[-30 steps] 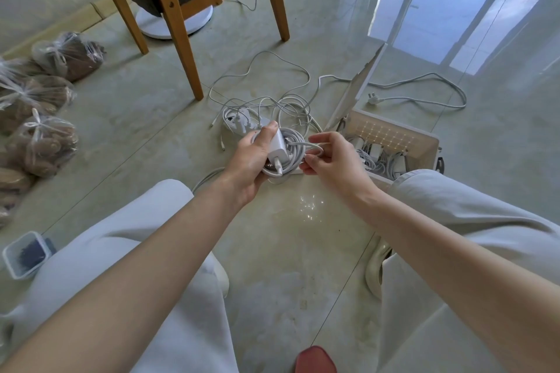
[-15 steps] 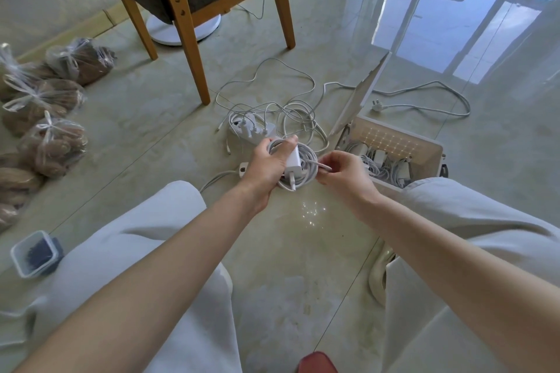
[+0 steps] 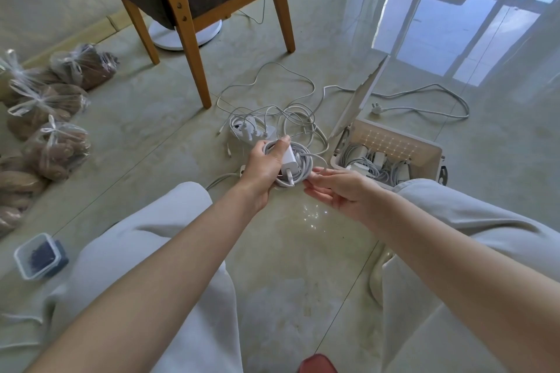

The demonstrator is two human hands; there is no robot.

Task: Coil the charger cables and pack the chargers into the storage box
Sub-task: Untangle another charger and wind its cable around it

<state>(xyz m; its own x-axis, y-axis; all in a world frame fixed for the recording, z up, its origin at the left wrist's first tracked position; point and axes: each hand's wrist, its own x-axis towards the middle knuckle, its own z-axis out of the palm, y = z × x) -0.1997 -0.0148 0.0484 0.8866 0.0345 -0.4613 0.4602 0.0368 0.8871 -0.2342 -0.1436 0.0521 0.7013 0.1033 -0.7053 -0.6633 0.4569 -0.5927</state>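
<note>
My left hand grips a white charger with its cable coiled around it, held above the floor. My right hand is just right of the coil, palm up with fingers straight, its fingertips touching the coil's lower right edge. The storage box stands open on the floor to the right, lid raised, with several coiled white chargers inside. A tangle of loose white cables and chargers lies on the floor beyond my hands.
A wooden chair stands behind the cable pile, with a white round base under it. Tied plastic bags line the left side. A small clear container sits near my left knee. A long white plug cable trails behind the box.
My right hand has let go of the cable end and opened flat beside the coil. My left hand keeps its grip on the charger. The view has shifted slightly downward.
</note>
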